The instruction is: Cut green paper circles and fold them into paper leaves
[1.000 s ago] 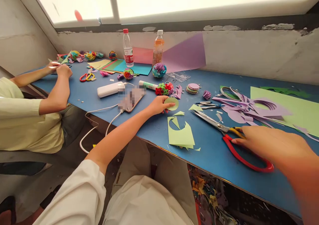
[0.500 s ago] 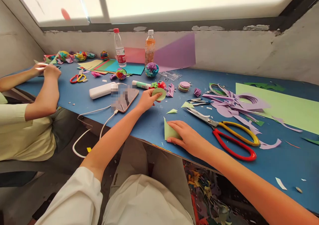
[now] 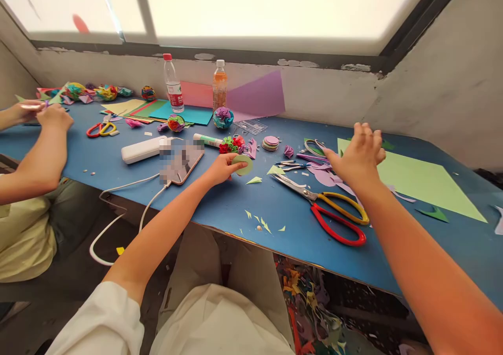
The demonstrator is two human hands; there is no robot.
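My left hand [image 3: 222, 169] pinches a pale green paper disc [image 3: 242, 165] above the blue table. Raised over the purple paper scraps [image 3: 323, 175], my right hand [image 3: 359, 153] has its fingers spread and nothing visible in it. Beside it lies a large light green sheet [image 3: 424, 182]. Big scissors [image 3: 340, 216] with one red and one yellow handle rest between my hands, nearer the front edge. A stack of paper discs [image 3: 270, 143] sits behind, and small green scraps [image 3: 264, 224] lie near the table's front edge.
At the back stand a red-capped bottle [image 3: 174, 88] and an orange drink bottle [image 3: 219, 85]. A white power bank [image 3: 143, 150] and a cabled phone [image 3: 190, 164] lie left of my hand. At far left, another person's hands [image 3: 53, 115] work. Paper balls [image 3: 223, 118] are nearby.
My right hand has left the table's front edge and moved up and right over the scraps. The green paper it touched there is gone, uncovering small scraps. The view has shifted right.
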